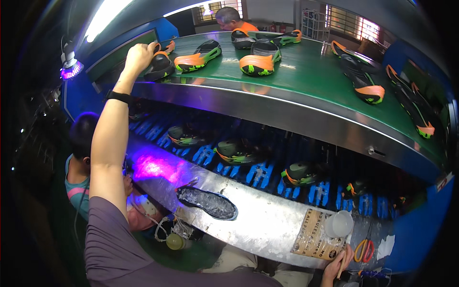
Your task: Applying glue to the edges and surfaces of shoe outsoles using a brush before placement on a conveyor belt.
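Observation:
My left hand point(139, 58) is stretched up to the green conveyor belt point(306, 71) at the far left, its fingers closed on the edge of a black and orange shoe sole point(160, 67). Low at the right, my right hand point(336, 265) is closed round a thin, light-coloured stick point(342, 264); its other end is hard to make out. On the metal ledge point(258, 210) before me lies a black shoe piece point(208, 203), its inner face smeared whitish. Close by my right hand, a white cup point(339, 224) stands on printed brown cardboard point(313, 232).
More orange, black and green soles point(260, 60) lie along the belt. Below it, dark shoes point(236, 152) ride on blue holders point(259, 176). Scissors point(364, 249) rest at the right. A purple lamp point(71, 67) hangs left. One co-worker point(79, 177) sits left, another point(234, 19) stands behind the belt.

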`<state>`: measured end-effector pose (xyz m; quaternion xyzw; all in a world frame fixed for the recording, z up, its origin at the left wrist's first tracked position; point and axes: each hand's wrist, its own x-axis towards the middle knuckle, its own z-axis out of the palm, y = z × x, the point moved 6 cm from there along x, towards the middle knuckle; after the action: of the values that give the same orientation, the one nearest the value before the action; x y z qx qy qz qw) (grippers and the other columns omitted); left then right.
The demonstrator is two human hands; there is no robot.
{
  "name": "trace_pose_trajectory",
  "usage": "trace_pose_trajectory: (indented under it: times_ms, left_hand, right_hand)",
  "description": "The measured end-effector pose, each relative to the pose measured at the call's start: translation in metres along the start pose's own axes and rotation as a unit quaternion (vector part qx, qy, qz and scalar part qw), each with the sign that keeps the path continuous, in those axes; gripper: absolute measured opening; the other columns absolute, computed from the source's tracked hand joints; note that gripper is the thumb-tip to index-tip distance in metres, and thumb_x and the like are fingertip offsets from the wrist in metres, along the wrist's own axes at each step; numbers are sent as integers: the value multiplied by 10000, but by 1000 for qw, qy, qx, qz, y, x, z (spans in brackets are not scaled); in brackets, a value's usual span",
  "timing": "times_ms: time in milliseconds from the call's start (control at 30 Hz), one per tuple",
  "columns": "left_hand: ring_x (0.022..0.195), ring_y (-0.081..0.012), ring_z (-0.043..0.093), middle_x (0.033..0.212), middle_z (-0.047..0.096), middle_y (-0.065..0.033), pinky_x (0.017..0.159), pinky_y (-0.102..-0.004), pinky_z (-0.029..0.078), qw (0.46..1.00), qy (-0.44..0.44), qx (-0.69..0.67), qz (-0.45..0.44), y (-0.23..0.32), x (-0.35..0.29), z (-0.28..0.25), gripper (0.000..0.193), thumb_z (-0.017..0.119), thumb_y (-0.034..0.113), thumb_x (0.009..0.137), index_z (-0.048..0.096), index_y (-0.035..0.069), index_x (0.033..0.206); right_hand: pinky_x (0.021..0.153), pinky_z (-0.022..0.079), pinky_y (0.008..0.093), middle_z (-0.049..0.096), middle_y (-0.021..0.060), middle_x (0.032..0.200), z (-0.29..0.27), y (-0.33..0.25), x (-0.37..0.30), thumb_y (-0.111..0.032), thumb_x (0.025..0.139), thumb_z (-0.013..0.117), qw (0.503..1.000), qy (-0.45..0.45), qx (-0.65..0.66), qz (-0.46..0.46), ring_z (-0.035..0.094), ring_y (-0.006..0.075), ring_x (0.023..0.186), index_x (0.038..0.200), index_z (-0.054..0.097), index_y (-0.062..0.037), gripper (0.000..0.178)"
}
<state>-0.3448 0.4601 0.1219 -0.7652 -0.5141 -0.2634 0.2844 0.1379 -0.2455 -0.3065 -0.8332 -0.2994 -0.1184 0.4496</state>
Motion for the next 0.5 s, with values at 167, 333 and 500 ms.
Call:
trace_pose_trajectory:
  times_ms: [167,333,500]
  left_hand:
    - [1091,-463,642,1081,674,-339,974,-467,494,981,-56,-74,-171,8,-48,40,693,651,413,909,485,-151,1276]
    - [1077,-393,672,1131,684,-287,946,-414,496,866,214,-343,-293,-6,-118,10,522,738,153,826,553,-61,1264]
    - [921,-233,699,1015,718,-117,853,-348,527,612,105,-741,-256,59,-215,11,282,686,65,829,656,-63,1079]
  right_hand:
    - [1011,413,421,582,188,1186,-8,-20,3,-137,1023,478,1000,-3,30,1,550,342,1126,1245,586,56,313]
    - [1005,422,418,589,183,1171,-10,-15,2,-127,1017,487,998,-2,62,-1,563,342,1105,1235,595,58,306]
    - [998,437,387,595,157,1207,-13,-1,1,-119,1038,479,994,26,108,19,569,289,1109,1237,587,52,284]
